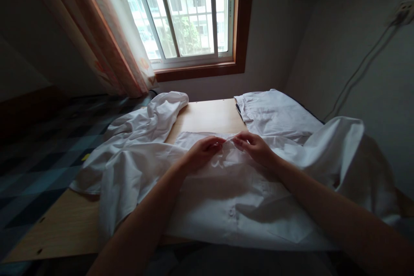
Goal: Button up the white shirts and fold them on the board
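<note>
A white button-up shirt (207,198) lies spread across the wooden board, its sleeves reaching out to the left and right. Near the middle of it, my left hand (205,148) pinches the fabric between thumb and fingers. Just to the right, my right hand (254,144) is closed on the same stretch of cloth, fingertips a short way from those of the left. A small crumpled fold hangs below the fingertips. One button shows on the placket, closer to me. What exactly sits between the fingertips is too small to make out.
Folded white clothing (278,112) lies at the board's back right. The wooden board (210,114) borders a checked bedspread (39,155) on the left. Behind are a window (190,13) and a curtain (110,34). A cord (357,75) runs down the right wall from a socket.
</note>
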The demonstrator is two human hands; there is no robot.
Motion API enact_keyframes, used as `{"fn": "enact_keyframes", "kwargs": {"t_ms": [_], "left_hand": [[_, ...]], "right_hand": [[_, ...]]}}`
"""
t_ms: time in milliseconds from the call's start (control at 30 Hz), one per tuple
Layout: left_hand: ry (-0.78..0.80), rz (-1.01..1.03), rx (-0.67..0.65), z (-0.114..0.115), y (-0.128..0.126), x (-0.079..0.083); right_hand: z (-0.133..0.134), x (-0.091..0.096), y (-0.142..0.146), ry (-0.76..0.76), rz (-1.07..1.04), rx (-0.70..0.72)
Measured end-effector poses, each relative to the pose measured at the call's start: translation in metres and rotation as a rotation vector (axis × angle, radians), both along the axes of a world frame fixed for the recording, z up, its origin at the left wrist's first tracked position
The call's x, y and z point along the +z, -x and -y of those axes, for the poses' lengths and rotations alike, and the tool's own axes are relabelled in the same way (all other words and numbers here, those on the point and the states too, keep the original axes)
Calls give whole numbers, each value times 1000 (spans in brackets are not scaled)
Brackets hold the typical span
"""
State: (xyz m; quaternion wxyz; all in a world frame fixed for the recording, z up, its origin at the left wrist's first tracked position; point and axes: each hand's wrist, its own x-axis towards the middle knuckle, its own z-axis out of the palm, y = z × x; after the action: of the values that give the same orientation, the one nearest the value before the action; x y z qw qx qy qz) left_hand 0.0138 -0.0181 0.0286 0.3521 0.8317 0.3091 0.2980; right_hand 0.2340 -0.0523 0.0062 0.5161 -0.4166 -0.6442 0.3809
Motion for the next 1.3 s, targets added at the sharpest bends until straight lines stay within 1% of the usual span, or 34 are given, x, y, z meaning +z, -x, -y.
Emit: {"fn": "enact_keyframes", "kwargs": {"t_ms": [100, 200, 333, 467, 600, 700, 800, 967, 1133, 1233, 1300], "left_hand": [[2, 24, -16, 1, 0, -2], [-2, 21, -24, 1, -1, -1], [-28, 26, -11, 3, -5, -1], [-36, 10, 24, 4, -9, -6], [-152, -43, 75, 5, -11, -9], [-252, -99, 129, 6, -12, -8], [-352, -192, 189, 9, -14, -6], [-504, -372, 240, 16, -20, -6], [-549, -436, 318, 14, -21, -8], [-544, -413, 393, 9, -15, -7], [-543, -388, 417, 7, -12, -5]], "right_hand": [[2, 1, 1, 92, -91, 51], [2, 1, 1, 145, -148, 82], [2, -1, 1, 186, -205, 76], [1, -2, 2, 232, -229, 84], [1, -4, 5, 265, -238, 103], [0, -7, 6, 255, -239, 109], [-3, -10, 6, 206, -192, 93], [-10, -16, 7, 160, -128, 67], [-10, -16, 7, 95, -34, 27], [-4, -12, 7, 59, 4, 20], [0, -10, 7, 52, 8, 5]]}}
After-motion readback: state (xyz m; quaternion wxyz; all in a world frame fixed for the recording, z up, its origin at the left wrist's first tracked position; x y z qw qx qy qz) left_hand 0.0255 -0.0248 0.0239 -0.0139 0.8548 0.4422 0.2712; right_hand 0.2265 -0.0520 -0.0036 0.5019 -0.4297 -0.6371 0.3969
